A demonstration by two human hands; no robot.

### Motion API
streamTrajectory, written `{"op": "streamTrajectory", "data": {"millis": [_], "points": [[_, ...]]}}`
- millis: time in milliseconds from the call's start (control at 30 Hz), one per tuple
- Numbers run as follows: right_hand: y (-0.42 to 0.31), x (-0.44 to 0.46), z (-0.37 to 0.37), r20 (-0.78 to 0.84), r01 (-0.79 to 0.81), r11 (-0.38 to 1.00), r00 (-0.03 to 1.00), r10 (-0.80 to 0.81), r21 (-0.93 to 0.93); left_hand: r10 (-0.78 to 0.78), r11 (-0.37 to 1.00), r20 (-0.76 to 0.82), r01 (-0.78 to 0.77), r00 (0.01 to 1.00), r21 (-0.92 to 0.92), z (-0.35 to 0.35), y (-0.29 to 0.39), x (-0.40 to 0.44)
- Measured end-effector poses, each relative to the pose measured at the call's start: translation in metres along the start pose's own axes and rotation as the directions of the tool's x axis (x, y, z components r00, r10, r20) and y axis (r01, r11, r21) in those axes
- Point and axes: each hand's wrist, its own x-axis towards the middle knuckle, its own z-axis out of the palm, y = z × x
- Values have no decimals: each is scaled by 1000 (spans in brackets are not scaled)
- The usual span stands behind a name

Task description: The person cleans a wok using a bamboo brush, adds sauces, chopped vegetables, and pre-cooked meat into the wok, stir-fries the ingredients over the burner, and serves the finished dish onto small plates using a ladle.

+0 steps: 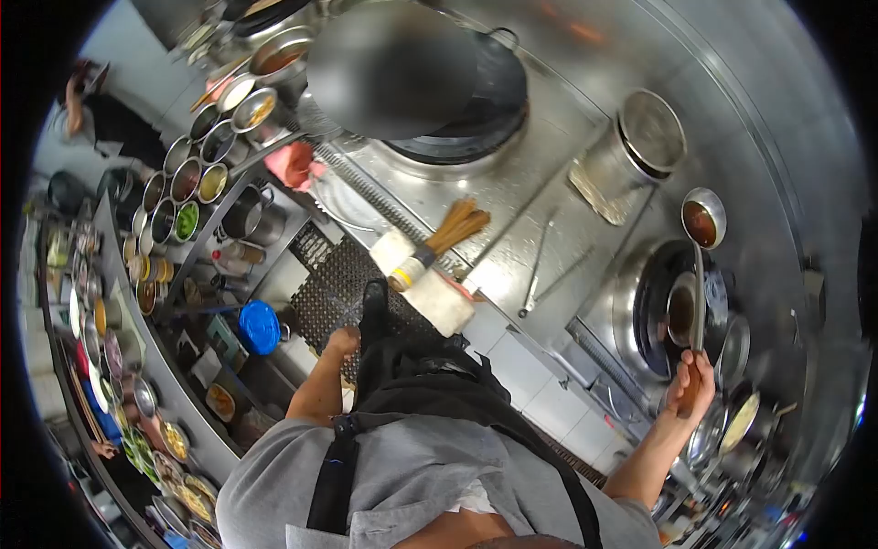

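Note:
My right hand (693,384) is wrapped around the wooden handle of a ladle (700,302), which reaches out over the right side of the stove. Reddish-brown sauce (701,225) lies in the ladle's bowl. Under the ladle's shaft is a small pot of dark liquid (681,311), standing on the right burner. My left hand (343,341) hangs low at my side, above the black floor mat (334,288), its fingers curled and apparently holding nothing.
A large wok (503,96) sits on the burner ahead, partly blurred out. A bamboo brush (448,233) rests at the counter edge near white cloths (439,306). A metal stockpot (651,133) stands back right. Sauce pots (186,178) crowd the left, where another person (114,123) stands.

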Motion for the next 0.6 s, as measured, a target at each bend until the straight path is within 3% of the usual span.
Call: {"op": "streamTrajectory", "data": {"millis": [33,100,167,233,300,400,533,600], "points": [[0,4,18,106,-13,999,994,8,38,-218,965,-75,203,973,-168,-29,25,-10],[8,8,71,140,-27,995,990,14,91,-261,824,-445,-43,856,-565,-52,-9,33],[20,8,127,268,-93,986,962,53,138,-250,875,-646,-116,721,-469,-137,11,37],[39,8,185,224,-136,968,971,88,211,-265,783,-776,-342,573,-520,-211,20,67],[69,20,216,268,-178,966,955,123,190,-27,893,-928,-408,371,-189,-295,42,92],[108,24,292,223,-273,951,946,237,148,102,873,-886,-468,453,-138,-374,59,147],[168,61,372,159,-278,958,945,286,-74,173,899,-615,-378,769,-220,-393,47,244],[193,96,407,199,-270,957,937,287,-108,194,928,-516,-326,834,-179,-399,48,254]]}}
